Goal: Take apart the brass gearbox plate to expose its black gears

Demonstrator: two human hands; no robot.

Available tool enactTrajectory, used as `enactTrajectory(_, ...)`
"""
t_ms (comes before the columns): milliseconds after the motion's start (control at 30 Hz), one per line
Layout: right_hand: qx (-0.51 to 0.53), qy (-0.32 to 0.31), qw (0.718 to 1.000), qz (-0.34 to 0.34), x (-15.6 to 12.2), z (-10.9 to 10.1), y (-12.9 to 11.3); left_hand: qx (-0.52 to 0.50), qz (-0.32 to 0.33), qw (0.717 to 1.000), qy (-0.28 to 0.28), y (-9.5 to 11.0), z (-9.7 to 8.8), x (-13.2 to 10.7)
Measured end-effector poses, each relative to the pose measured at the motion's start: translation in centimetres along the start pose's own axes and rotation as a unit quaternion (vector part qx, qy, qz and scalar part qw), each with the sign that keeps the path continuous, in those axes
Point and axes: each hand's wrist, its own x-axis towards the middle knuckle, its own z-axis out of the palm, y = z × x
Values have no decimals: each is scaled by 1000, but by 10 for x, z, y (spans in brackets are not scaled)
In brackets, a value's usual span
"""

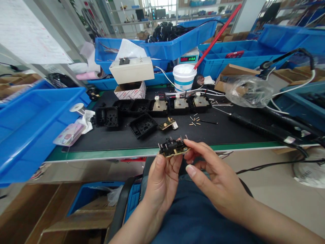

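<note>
My left hand (164,176) is closed on a small gear assembly (172,147) with black gears, upright metal pins and a brass-coloured base plate, held just in front of the bench edge. My right hand (213,173) is at the assembly's right end; its index fingertip touches there beside a pin, while the thumb stands apart and grips nothing. Beyond the hands, a second brass plate (166,124) with a small silver motor lies on the mat. To its left is a tilted black housing (143,125). Loose pins (195,120) are scattered to the right.
A row of black housings (138,106) runs across the black mat (114,139), several with whitish parts inside. Behind them is a white tub (184,77) with a red stick. A black-handled tool (259,128) lies right. A blue bin (38,122) borders the left.
</note>
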Motion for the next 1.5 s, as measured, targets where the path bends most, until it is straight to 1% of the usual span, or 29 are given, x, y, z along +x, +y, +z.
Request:
enactTrajectory(167,-20,5,999,32,-2,-1,2,-30,16,999,-9,-2,-2,0)
enactTrajectory(500,-18,6,999,38,-6,0,5,-33,19,999,-18,-1,-3,-3)
enactTrajectory(667,7,11,999,46,-7,1,3,-27,24,999,-24,0,-4,-2)
enactTrajectory(800,41,8,997,71,-5,2,4,-3,33,999,-33,-3,-6,-2)
enactTrajectory(867,57,11,995,85,-4,3,7,30,57,997,-31,-4,-7,-2)
enactTrajectory(1000,88,16,991,97,-1,3,12,100,138,985,-19,-5,-8,-2)
enactTrajectory(1167,137,-8,988,74,0,5,16,158,201,967,-10,-2,-6,-5)
enactTrajectory(1300,176,-12,983,47,-1,6,20,182,209,961,-2,0,-5,-11)
enactTrajectory(1500,104,33,994,-5,-6,9,25,192,210,959,16,-3,-9,-17)
